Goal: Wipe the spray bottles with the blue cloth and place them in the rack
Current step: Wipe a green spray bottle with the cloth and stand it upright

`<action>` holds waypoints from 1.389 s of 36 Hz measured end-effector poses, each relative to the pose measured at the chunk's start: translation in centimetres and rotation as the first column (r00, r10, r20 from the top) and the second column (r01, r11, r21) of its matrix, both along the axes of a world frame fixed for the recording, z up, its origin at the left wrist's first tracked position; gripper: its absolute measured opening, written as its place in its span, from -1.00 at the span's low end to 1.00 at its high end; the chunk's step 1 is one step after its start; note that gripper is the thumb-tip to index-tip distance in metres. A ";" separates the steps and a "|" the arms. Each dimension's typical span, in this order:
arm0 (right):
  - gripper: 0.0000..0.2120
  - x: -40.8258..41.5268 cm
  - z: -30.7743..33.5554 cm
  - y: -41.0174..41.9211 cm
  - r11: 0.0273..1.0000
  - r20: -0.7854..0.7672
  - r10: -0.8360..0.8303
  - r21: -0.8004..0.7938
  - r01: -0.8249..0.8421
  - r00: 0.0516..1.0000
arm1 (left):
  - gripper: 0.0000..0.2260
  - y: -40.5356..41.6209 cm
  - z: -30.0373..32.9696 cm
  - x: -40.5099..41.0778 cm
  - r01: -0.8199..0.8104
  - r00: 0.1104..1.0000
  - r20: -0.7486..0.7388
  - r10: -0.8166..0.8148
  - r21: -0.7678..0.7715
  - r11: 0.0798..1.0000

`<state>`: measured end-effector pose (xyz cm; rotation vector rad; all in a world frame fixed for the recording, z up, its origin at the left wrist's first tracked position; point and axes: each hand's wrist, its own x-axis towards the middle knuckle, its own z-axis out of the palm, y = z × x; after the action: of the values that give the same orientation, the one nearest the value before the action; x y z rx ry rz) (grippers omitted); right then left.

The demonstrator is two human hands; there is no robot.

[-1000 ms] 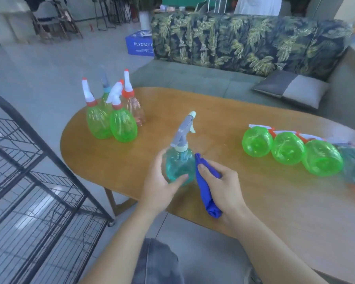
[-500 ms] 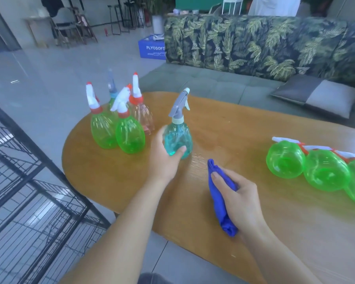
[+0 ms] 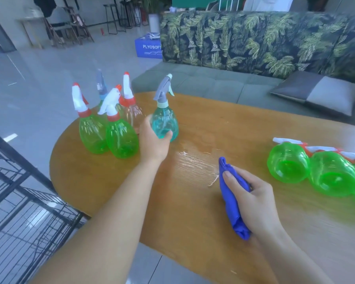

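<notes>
Leaf-print sofa (image 3: pixel 254 39), grey cushion (image 3: pixel 318 92), blue box (image 3: pixel 149 48).

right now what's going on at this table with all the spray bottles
A person is partway through wiping spray bottles. The left hand grips the teal bottle, standing upright on the wooden table beside a cluster of upright bottles. The right hand holds the bunched blue cloth against the tabletop, apart from the bottle. Green bottles lie on their sides at the right. The wire rack stands at the left; no bottles show in the part in view.
</notes>
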<state>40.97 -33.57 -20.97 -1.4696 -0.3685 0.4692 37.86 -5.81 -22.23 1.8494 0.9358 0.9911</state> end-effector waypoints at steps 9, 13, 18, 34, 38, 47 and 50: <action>-0.89 0.1 0.7 -3.3 0.998 0.021 -0.069 0.005 0.069 0.997 | -0.30 -6.2 0.3 -2.5 0.065 0.997 0.032 -0.063 -0.053 0.996; -0.89 0.5 1.3 -6.3 0.995 0.033 -0.104 0.013 0.103 0.994 | -0.30 -11.0 1.4 -2.1 0.158 0.987 0.050 -0.155 -0.063 0.985; -0.87 0.8 2.2 -10.4 0.988 0.040 -0.153 0.024 0.152 0.987 | -0.31 -17.7 2.4 -0.6 0.326 0.945 0.034 -0.325 -0.044 0.944; -0.88 4.9 0.8 -19.8 0.953 0.034 -0.301 0.036 0.300 0.953 | -0.17 -27.5 2.2 7.1 0.481 0.871 -0.153 -0.466 0.072 0.874; -0.88 5.8 -0.4 -20.4 0.946 0.004 -0.323 0.036 0.323 0.946 | -0.11 -27.8 1.6 8.6 0.472 0.871 -0.183 -0.455 0.059 0.880; -0.88 6.6 -1.2 -20.6 0.945 -0.023 -0.323 0.040 0.323 0.946 | -0.19 -27.3 0.4 9.3 0.415 0.904 -0.144 -0.403 0.064 0.908; -0.87 6.1 -1.2 -20.5 0.948 -0.029 -0.314 0.033 0.315 0.949 | -0.22 -27.1 0.9 8.4 0.369 0.926 -0.112 -0.360 0.069 0.927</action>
<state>47.10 -54.10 -22.13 -1.4529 -0.1176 0.2214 46.28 -32.91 -21.35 2.0677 0.5761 0.7260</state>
